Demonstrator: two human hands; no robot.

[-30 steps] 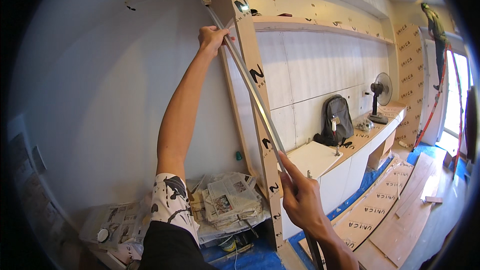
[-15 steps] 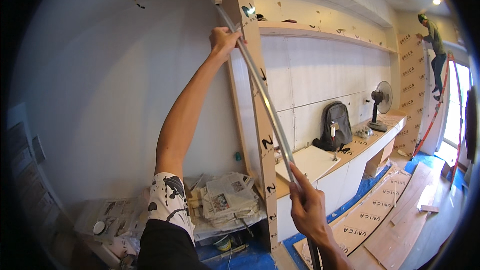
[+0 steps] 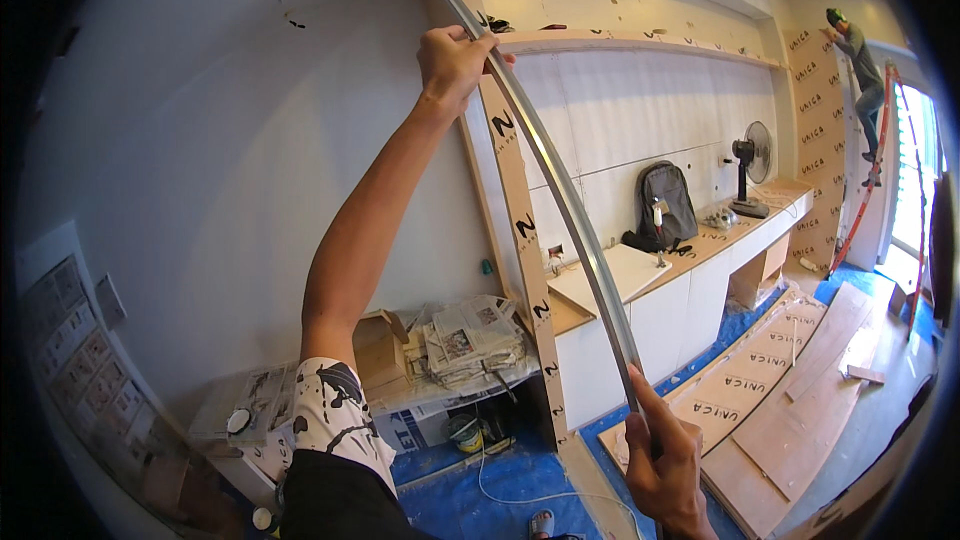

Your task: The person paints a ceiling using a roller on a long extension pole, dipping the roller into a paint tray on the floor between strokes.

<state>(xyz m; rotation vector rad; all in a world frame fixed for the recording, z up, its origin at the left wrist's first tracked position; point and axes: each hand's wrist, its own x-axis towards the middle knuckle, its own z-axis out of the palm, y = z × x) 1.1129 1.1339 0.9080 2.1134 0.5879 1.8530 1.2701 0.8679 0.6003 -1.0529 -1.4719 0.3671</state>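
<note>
Holds bar [image 3: 567, 190] aslant. Pinches its upper stretch in left grip [image 3: 452, 64], in front of post [image 3: 517, 180]; clasps its lower stretch in right grip [image 3: 665, 472], well below and to the right. Seen running between both and upward past the left.

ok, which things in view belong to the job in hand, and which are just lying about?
In use:
- long silver metal bar, held in the left hand above and the right hand below

Apparently just lying or standing about:
- dark grey backpack
- black round-headed fan
- stack of printed newspapers
- flat light-brown wooden boards
</note>
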